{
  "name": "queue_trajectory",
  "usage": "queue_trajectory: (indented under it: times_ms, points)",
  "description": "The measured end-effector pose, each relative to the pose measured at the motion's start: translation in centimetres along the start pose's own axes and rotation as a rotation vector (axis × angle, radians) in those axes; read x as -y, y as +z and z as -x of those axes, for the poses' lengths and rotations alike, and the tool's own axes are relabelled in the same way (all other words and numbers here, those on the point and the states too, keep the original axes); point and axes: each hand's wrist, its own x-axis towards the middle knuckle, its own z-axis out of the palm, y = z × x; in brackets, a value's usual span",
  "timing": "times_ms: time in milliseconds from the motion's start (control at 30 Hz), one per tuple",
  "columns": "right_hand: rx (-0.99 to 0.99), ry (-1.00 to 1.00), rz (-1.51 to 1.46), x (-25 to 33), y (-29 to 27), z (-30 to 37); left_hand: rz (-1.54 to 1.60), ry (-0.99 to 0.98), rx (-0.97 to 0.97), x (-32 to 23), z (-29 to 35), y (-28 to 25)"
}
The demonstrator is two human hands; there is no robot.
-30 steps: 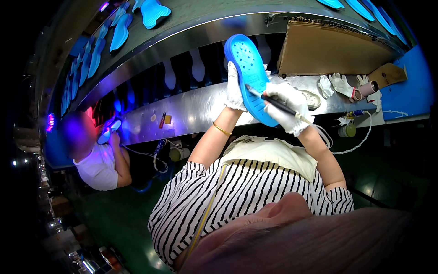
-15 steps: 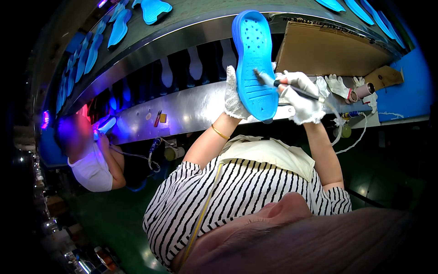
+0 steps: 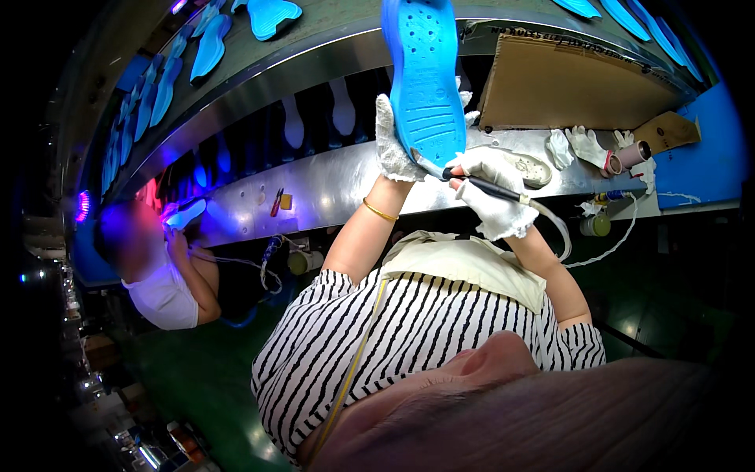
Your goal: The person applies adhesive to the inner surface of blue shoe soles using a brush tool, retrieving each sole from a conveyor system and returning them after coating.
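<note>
Sole is brt blue w/ rnd holes above ridges.

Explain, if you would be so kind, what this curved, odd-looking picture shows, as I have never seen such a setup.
There is no robot here: the view comes from a wide fisheye camera on a person's head, looking down, so straight edges bend. Its left is the person's left. The gloved left hand holds a blue shoe sole; the gloved right hand holds a black-handled tool, its tip near the sole's closer end. On the metal bench lie white gloves and a pale shoe-shaped piece. Someone in a white shirt works at left.
</note>
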Motion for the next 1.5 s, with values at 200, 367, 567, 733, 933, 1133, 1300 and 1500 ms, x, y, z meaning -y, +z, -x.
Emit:
queue_trajectory:
  times_ms: [200,367,567,733,933,1133,1300,1500]
  points:
    - [-0.048,-0.032,-0.065,-0.7,-1.5,-0.6,0.058,-0.001,0.058,-0.7,-0.4,0.6]
    - [0.088,0.032,-0.051,-0.4,-1.8,-0.3,0.014,-0.037,0.095,-1.6,-0.6,0.3]
    - [0.081,-0.168,0.024,-0.1,-2.4,-1.5,0.033,-0.131,0.118,-2.3,-0.9,0.9]
    - [0.223,-0.205,0.201,-0.1,-2.3,-0.3,0.037,-0.231,0.166,-3.0,-0.8,0.7]
    - [0.234,0.136,-0.004,1.2,-3.2,0.6,0.026,-0.268,0.158,-3.6,-0.6,1.7]
    - [0.191,-0.369,0.293,2.8,-2.0,-1.7,-0.046,-0.342,0.094,-3.4,-1.2,2.4]
    - [0.321,-0.340,0.323,1.3,-2.0,-2.5,0.061,-0.492,0.206,-4.2,-2.8,0.4]
    - [0.376,-0.007,0.223,1.2,-3.4,-3.2,-0.513,-0.539,-0.176,-4.0,-3.0,0.7]
